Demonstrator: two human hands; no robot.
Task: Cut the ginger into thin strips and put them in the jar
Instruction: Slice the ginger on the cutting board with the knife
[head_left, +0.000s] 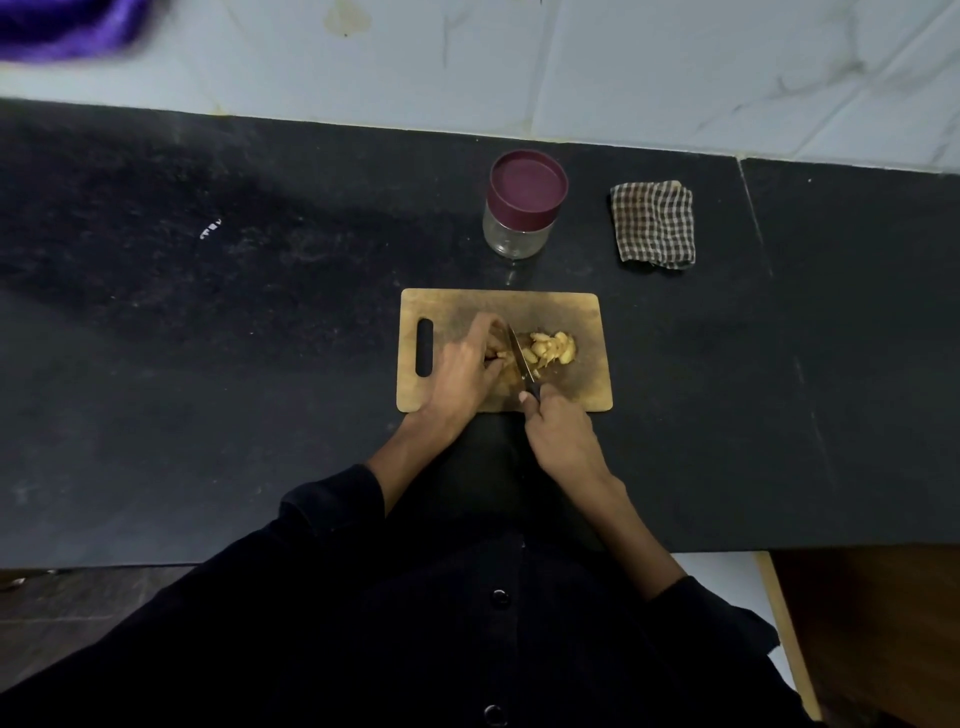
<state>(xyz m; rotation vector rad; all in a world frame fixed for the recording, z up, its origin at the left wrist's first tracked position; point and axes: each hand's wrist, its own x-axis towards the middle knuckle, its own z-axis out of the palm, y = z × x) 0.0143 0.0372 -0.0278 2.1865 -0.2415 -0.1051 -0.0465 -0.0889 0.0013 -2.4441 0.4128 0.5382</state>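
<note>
A wooden cutting board lies on the black counter in front of me. My left hand curls over a piece of ginger and holds it down; most of that piece is hidden under my fingers. My right hand grips the dark handle of a knife, whose blade lies across the ginger beside my left fingertips. A pile of pale yellow cut ginger slices sits to the right of the blade. Behind the board stands a glass jar with its maroon lid on.
A folded checked cloth lies to the right of the jar. The black counter stretches wide on both sides, with a white tiled wall behind. A blurred purple object shows at the top left corner.
</note>
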